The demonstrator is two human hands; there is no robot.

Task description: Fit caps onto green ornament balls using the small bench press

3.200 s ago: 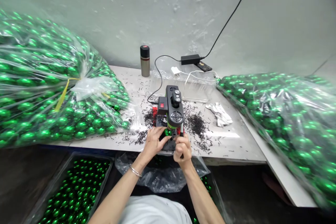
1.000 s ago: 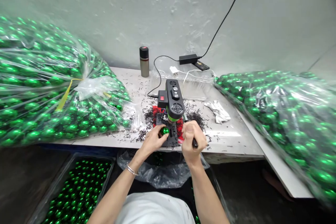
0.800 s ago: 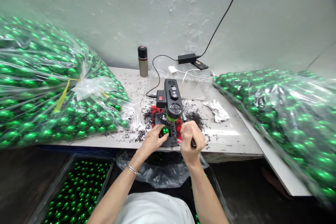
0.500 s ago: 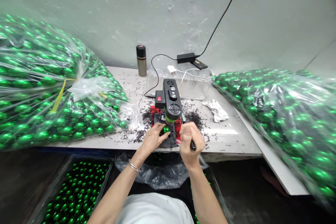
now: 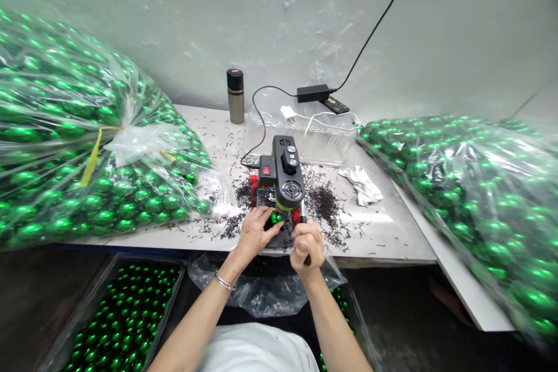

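A small black bench drill press with a red switch stands near the table's front edge. Under its head sits a shiny green ball, pinched between the thumb and fingers of my left hand. My right hand is wrapped round the black lever handle on the machine's right side. Red material shows around the machine's base. Small black shavings lie in heaps on both sides of it. The contact between the machine's tip and the ball is hidden by the head.
Large clear bags of green balls flank me, the left bag and the right bag. A tub of green balls sits below left. Behind are a bottle, a power adapter, a clear plastic tray and white gloves.
My right hand has moved down and slightly left with the lever handle. The left hand stays at the ball under the machine's head. The camera view has shifted slightly.
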